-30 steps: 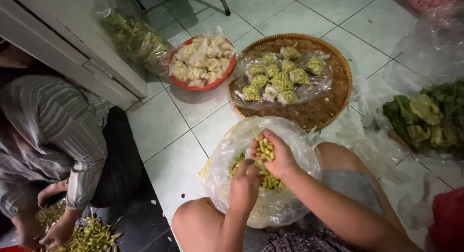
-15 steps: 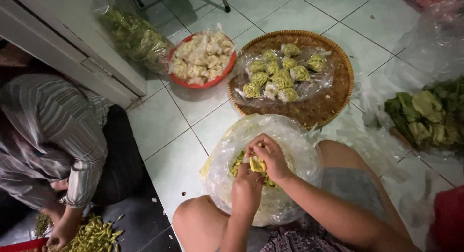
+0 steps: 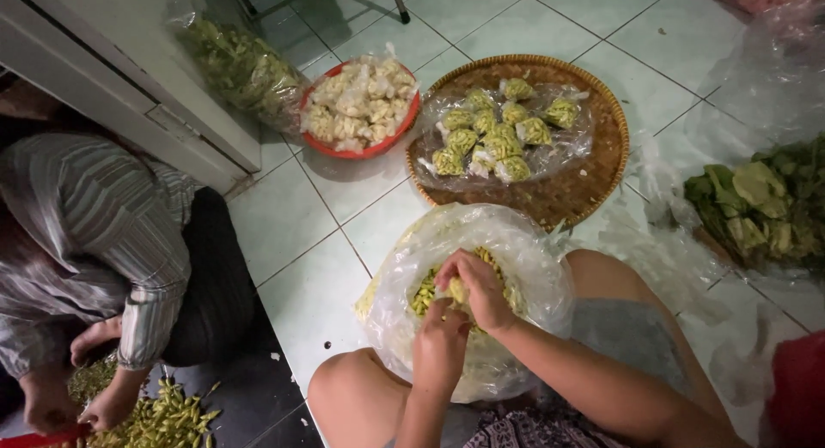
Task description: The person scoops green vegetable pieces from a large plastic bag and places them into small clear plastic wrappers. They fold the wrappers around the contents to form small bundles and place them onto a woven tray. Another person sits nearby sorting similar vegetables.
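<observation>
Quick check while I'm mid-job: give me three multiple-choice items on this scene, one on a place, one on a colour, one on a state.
1. Where do the small tied green packets lie?
A. on the woven tray
B. in the bowl
C. on a chair

2. What colour is the bowl of pale packets?
A. blue
B. red
C. black

3. What are the left hand and right hand doing?
A. resting on knees
B. holding a knife
C. working together inside the open clear bag

Answers: 1 A, they sit on plastic on the tray; 2 B, its rim shows red; 3 C, both hands meet over the yellow-green pieces.
</observation>
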